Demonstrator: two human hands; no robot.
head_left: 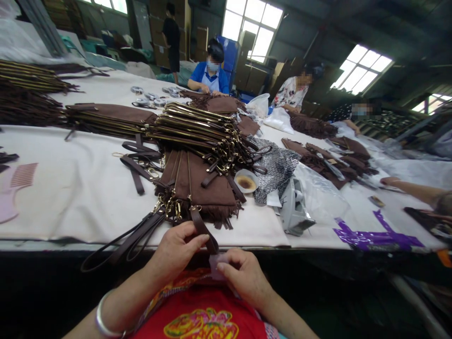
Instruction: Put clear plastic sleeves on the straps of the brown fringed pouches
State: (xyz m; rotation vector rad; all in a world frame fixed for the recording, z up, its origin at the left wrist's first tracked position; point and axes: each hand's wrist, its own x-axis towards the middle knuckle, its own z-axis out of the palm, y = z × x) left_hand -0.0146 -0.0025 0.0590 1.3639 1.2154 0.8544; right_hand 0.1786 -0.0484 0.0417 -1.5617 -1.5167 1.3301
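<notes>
- Brown strap (204,229) at lower centre, trailing off the table (70,197) from a fringed bag (197,188).
- Pinched by left hand (176,249) fingers; right hand (243,275) fingers clenched on a pale tag (214,262) touching it.
- Seemingly mid-step: tag meeting strap end; calls for steady alignment.
- Bowl (246,181) right of bag, holding brownish paste.

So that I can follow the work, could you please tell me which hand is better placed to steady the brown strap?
Probably the left: the left hand pinches the brown strap between thumb and fingers, while the right hand is occupied holding a small pale tag beside it.
</notes>
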